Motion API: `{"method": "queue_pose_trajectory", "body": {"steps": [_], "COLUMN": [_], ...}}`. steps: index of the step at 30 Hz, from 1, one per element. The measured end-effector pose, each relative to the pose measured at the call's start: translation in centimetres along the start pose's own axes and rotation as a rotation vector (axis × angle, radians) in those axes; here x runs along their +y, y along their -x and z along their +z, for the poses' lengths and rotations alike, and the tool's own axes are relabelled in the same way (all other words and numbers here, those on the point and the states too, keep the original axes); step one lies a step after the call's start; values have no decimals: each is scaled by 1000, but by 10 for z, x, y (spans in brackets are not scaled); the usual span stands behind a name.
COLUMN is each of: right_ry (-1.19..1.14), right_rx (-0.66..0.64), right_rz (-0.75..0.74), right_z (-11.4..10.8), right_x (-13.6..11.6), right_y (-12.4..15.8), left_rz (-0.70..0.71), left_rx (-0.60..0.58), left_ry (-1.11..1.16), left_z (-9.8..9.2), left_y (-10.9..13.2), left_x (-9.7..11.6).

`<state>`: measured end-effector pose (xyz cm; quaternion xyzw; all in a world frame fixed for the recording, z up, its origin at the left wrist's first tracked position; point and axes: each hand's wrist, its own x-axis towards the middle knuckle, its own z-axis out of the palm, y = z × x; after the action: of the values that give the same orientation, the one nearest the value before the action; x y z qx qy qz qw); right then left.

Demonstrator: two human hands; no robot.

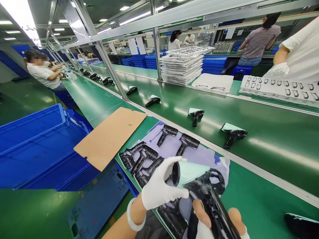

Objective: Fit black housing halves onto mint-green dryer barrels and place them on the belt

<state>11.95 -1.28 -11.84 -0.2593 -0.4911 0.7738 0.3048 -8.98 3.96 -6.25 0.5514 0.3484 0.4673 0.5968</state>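
A black hair dryer housing (211,192) with a pale green film on its barrel is held up close in front of me. My right hand (206,222), gloved with bare fingertips, wraps around its handle. Around the barrel's round open end curves my left hand (161,186) in a white glove, fingers above and thumb below. Under and behind it, several black half-shells of hair dryers (188,142) lie on a purple-grey padded sheet (204,156). Part of another dark piece with a pale edge (301,225) shows at the lower right.
Film-covered hair dryer housings (233,134) lie spaced along the green conveyor (269,132) beyond a metal rail. Brown cardboard (112,136) lies left, near blue crates (45,142). Across stand stacked white trays (181,68) and a tray of small black frames (279,88); co-workers sit around.
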Motion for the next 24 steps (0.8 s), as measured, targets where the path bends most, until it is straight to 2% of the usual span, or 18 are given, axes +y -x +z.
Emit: {"method": "queue_pose_trajectory", "body": {"steps": [4,7,9,11,13,17,22,24], "right_ry": [37,80,85,91,94,135,241,290], "right_rx": [-45,-67,-54,-35,-7,125,178,196], "right_rz": [74,142,150,163,173,220,198,207], "right_z": [0,4,7,9,11,17,20,19], "right_x": [4,6,5,4,2,-2,-2,1], "right_y": [-31,-58,-61,-48,-22,21,21,18], "left_rz": [10,39,57,64,57,87,112,105], "left_rx": [-6,-5,1,24,63,96,180,166], "left_ry": [183,207,181,114,17,-149,-178,-176], "left_z": [5,10,14,17,21,28,34,34], "left_y": [3,4,5,7,10,14,11,11], "left_x": [-7,-3,0,3,4,9,17,17]}}
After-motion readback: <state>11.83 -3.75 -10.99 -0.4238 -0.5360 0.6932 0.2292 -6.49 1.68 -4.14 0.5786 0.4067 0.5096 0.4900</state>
